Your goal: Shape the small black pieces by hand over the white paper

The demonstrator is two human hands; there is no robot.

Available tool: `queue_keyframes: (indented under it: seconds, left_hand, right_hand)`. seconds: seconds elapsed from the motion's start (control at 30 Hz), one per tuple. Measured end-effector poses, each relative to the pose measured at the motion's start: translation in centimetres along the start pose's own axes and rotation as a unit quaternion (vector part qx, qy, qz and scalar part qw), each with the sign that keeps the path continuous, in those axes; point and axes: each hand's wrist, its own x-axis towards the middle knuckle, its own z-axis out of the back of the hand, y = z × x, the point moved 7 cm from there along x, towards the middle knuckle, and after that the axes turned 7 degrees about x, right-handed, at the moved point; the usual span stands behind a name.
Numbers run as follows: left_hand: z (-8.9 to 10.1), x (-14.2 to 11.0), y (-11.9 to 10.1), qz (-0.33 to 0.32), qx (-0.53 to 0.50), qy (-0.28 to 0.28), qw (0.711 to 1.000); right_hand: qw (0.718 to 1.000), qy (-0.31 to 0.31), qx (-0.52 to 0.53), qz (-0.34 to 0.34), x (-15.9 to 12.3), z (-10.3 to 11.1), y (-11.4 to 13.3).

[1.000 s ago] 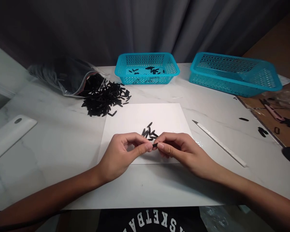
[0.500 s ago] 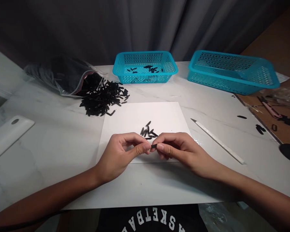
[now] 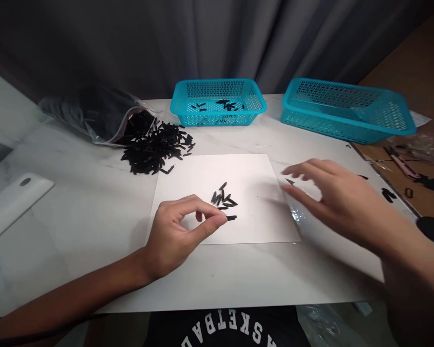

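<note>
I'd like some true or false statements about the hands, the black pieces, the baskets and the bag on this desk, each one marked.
1. The left hand pinches a black piece. True.
2. Both hands grip that piece. False: the right hand is away from it, thumb and fingers apart.
3. The middle basket has small black pieces in it. True.
4. The bag lies right of both baskets. False: the bag lies left of them, a dark heap at its mouth.

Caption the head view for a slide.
The left hand pinches a small black strip above white paper; the right hand is open near a white craft knife's dark tip.
</note>
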Motion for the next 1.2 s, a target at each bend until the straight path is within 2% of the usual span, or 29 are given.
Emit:
queue_keyframes:
  seconds: [0.1, 0.17, 0.27, 0.4, 0.47, 0.57, 0.63, 0.73, 0.8, 0.83, 0.87, 0.93, 1.0, 1.07, 1.13, 1.2]
  left_hand:
    - [0.3, -0.1, -1.1, -0.068, 0.022, -0.022, 0.997]
    - [0.3, -0.1, -1.5, -0.095, 0.030, -0.028, 0.995]
    - [0.4, -0.1, -1.9, -0.112, 0.036, -0.033, 0.993]
    - [0.6, -0.2, -2.3, -0.137, 0.038, -0.035, 0.989]
    - [0.5, -0.2, -2.4, -0.147, 0.039, -0.035, 0.988]
    - [0.5, -0.2, -2.5, -0.157, 0.045, -0.036, 0.986]
    - [0.6, -0.3, -2.6, -0.166, 0.050, -0.037, 0.984]
    - [0.6, -0.3, -2.6, -0.173, 0.058, -0.044, 0.982]
    - [0.6, -0.3, -2.4, -0.163, 0.062, -0.050, 0.983]
    - [0.5, -0.2, -2.2, -0.154, 0.063, -0.054, 0.985]
    - [0.5, -0.2, -2.1, -0.145, 0.064, -0.056, 0.986]
    - [0.5, -0.1, -1.8, -0.133, 0.066, -0.062, 0.987]
    - [0.5, -0.1, -1.7, -0.137, 0.073, -0.066, 0.986]
    - [0.6, -0.2, -1.7, -0.150, 0.085, -0.071, 0.982]
    - [0.7, -0.2, -1.7, -0.163, 0.100, -0.077, 0.979]
    - [0.7, -0.3, -1.8, -0.175, 0.111, -0.081, 0.975]
  right_hand:
    - [0.987, -0.005, -0.139, -0.084, -2.0, 0.2, -4.4]
    - [0.982, 0.017, -0.149, -0.117, -3.3, -0.6, -5.8]
    - [0.982, 0.021, -0.126, -0.139, -4.1, -1.6, -5.7]
    - [0.983, 0.012, -0.124, -0.138, -3.6, -2.1, -5.1]
    - [0.986, 0.010, -0.074, -0.150, -3.2, -2.0, -5.4]
    - [0.976, -0.017, 0.133, -0.170, -2.8, -1.5, -5.6]
    - [0.935, -0.051, 0.310, -0.164, -2.2, -0.8, -5.0]
    - [0.823, -0.088, 0.543, -0.141, -0.9, 0.1, -3.4]
    - [0.741, -0.105, 0.651, -0.125, 0.2, 0.0, -2.2]
    - [0.711, -0.103, 0.686, -0.114, 0.7, -0.3, -1.4]
    - [0.697, -0.093, 0.704, -0.100, 1.2, -0.9, -0.6]
    - [0.701, -0.057, 0.708, -0.063, 1.9, -2.2, 1.5]
    - [0.723, -0.047, 0.689, -0.038, 1.8, -3.5, 2.9]
    - [0.745, -0.013, 0.666, -0.034, 1.2, -4.7, 3.9]
    - [0.743, 0.043, 0.667, -0.030, 0.5, -5.5, 4.7]
    - [0.744, 0.068, 0.664, -0.048, -0.1, -5.6, 4.8]
